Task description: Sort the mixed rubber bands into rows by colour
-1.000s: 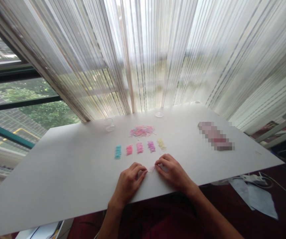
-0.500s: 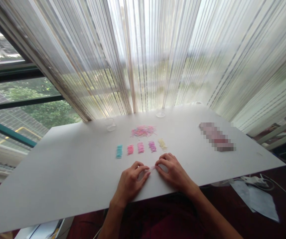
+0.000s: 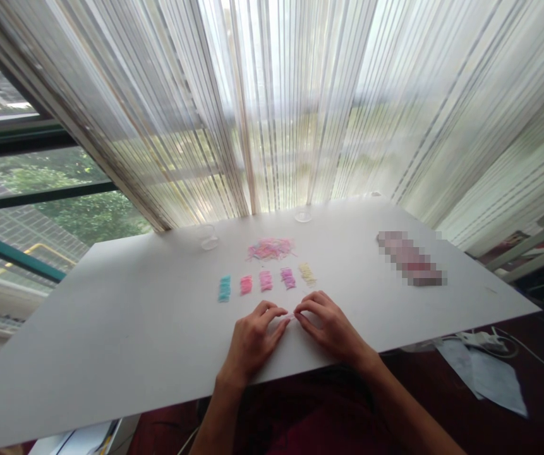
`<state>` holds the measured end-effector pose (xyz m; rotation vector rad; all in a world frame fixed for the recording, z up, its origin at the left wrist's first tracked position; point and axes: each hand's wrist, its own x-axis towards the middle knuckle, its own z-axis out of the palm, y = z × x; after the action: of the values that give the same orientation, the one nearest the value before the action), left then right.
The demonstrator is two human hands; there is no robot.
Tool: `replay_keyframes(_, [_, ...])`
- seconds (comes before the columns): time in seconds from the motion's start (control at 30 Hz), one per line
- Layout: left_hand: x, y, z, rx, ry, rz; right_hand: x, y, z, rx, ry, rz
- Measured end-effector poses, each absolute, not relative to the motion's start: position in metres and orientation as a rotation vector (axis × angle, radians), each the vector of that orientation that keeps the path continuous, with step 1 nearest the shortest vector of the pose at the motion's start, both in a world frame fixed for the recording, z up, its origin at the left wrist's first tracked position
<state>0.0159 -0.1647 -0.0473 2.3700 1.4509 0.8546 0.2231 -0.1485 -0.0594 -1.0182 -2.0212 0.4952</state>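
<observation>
My left hand (image 3: 254, 338) rests near the table's front edge, thumb and forefinger bent close around the left end of a thin pale pink strip (image 3: 292, 317). Facing it, my right hand (image 3: 331, 323) pinches the strip's right end. Beyond my hands lie small bundles in a row: teal (image 3: 224, 289), coral pink (image 3: 246, 285), pink (image 3: 265, 281), purple (image 3: 288, 278) and pale yellow (image 3: 307, 274). Behind them is a loose heap of mixed pastel strips (image 3: 270, 248).
On the white table (image 3: 134, 328), a clear cup (image 3: 209, 237) and a clear round dish (image 3: 302, 215) stand near the back. A blurred pinkish object (image 3: 411, 259) lies right. Sheer curtains (image 3: 290, 107) hang behind; papers (image 3: 496, 382) and cables are below right.
My left hand has shifted slightly right, nearer my right hand, and its thumb and forefinger are a little differently placed. The view has moved slightly.
</observation>
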Motion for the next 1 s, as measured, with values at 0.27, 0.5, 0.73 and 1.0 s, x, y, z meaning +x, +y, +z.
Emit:
replay_keyframes(0.27, [0.013,-0.167,-0.051,2.335,1.419,0.947,0.223,-0.147,-0.062,-1.018,-2.019,0.499])
replay_keyframes(0.5, [0.01,-0.167,-0.054,2.234,1.457,1.023,0.224,-0.147,-0.063,-1.1,-1.99,0.505])
replay_keyframes(0.73, [0.01,-0.167,-0.055,2.173,1.484,1.111,0.223,-0.148,-0.062,-1.105,-1.985,0.499])
replay_keyframes(1.0, [0.011,-0.168,-0.058,2.197,1.375,1.147,0.223,-0.15,-0.059,-0.969,-1.977,0.523])
